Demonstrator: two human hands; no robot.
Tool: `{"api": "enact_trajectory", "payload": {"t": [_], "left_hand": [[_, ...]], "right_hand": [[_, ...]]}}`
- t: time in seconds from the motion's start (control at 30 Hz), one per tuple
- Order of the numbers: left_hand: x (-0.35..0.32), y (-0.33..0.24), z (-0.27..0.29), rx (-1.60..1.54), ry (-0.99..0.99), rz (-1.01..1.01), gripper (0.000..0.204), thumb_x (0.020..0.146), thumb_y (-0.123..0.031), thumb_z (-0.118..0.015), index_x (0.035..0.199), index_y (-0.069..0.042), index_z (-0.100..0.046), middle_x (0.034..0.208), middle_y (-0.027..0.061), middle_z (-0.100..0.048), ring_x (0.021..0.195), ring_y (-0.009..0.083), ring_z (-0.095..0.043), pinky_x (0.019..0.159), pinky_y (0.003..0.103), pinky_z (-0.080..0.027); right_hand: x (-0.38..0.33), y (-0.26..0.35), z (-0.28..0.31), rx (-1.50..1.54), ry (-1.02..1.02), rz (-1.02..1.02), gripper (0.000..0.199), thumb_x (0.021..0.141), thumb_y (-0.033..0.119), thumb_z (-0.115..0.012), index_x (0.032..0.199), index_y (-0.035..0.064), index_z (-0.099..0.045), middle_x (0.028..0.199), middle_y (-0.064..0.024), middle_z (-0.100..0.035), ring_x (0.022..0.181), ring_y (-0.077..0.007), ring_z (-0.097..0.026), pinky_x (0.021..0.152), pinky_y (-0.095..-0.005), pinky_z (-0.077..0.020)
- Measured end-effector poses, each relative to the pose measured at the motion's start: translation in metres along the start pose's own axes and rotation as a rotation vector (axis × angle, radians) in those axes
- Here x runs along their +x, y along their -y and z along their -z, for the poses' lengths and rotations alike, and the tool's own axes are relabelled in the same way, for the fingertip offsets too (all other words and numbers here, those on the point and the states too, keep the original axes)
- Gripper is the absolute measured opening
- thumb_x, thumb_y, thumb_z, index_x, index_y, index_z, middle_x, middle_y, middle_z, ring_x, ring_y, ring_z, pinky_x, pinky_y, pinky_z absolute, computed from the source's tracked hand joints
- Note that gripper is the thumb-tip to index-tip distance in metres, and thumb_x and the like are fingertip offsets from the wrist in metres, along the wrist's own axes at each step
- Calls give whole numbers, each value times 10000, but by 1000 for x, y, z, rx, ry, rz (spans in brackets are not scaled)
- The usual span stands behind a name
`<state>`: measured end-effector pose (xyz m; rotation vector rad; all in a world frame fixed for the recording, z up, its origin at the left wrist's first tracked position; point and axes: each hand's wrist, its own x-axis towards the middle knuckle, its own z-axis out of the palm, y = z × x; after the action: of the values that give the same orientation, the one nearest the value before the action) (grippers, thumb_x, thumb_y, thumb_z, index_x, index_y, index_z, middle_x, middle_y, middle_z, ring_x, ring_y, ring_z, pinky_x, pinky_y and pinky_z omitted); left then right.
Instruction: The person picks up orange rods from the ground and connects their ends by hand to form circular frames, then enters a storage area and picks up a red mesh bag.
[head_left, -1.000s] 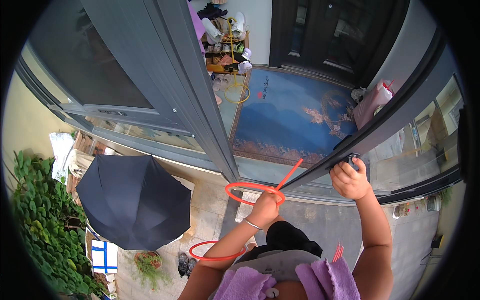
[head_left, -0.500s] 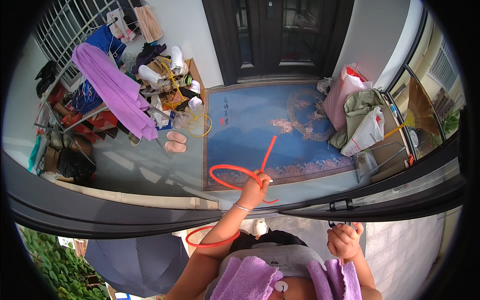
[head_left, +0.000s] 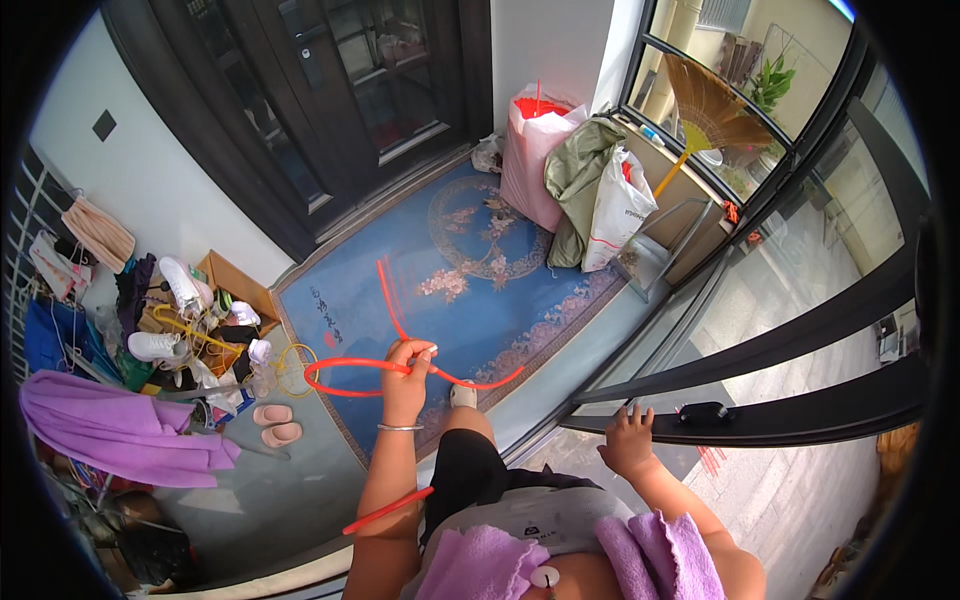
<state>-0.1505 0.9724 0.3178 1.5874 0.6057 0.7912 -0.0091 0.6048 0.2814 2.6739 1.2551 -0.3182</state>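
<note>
My left hand (head_left: 405, 385) is shut on a red flexible tube (head_left: 345, 366). The tube loops out to the left of the hand, one end rises over the blue rug (head_left: 450, 260), and another stretch passes under my forearm. My right hand (head_left: 628, 440) rests with its fingers spread on the dark metal window frame (head_left: 800, 420), just left of a black handle (head_left: 702, 411). It holds nothing. A purple cloth (head_left: 640, 550) hangs over my shoulders.
A dark double door (head_left: 330, 100) stands beyond the rug. A pink bag (head_left: 535, 150), a green sack (head_left: 578, 165), a white bag (head_left: 618, 205) and a broom (head_left: 705, 110) fill the right corner. Shoes, pink slippers (head_left: 275, 425) and a purple towel (head_left: 110, 430) lie at left.
The view has swung from the outside toward the room floor. My right hand has come off the black handle and now lies on the frame beside it. My left hand has kept the red tube.
</note>
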Motion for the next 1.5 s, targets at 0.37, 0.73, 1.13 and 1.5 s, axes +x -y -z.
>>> {"api": "enact_trajectory", "payload": {"t": [0.37,0.73,1.13,1.5], "left_hand": [[206,-60,-7,-271,530,167,85,859,7,-534,900,29,-605,972,89,-551,740,140,-594,688,254,-511],[308,-89,-125,-190,1196,138,85,867,-30,-537,892,15,-605,990,98,-543,783,148,-576,711,269,-492],[389,-98,-275,314,1344,-252,106,825,-11,-557,913,-26,-614,1323,181,-440,1192,304,-480,971,365,-410],[556,-36,-259,225,875,273,98,860,-5,-524,891,15,-615,890,79,-620,771,137,-620,694,263,-495]], "right_hand": [[80,-42,6,-119,665,-544,340,755,231,-597,1048,85,-685,1200,-117,-580,1174,-273,-478,977,-421,-343],[170,-9,84,1155,37,-535,277,869,207,-597,1028,-16,-641,872,-124,-676,734,-200,-651,737,-305,-509],[365,-131,258,2120,-424,-281,186,953,182,-490,969,35,-602,979,-89,-669,750,-121,-640,674,-239,-471],[495,-333,269,2061,-1440,-522,250,968,194,-434,1061,13,-579,1138,-153,-616,914,-176,-632,794,-261,-502]]}}
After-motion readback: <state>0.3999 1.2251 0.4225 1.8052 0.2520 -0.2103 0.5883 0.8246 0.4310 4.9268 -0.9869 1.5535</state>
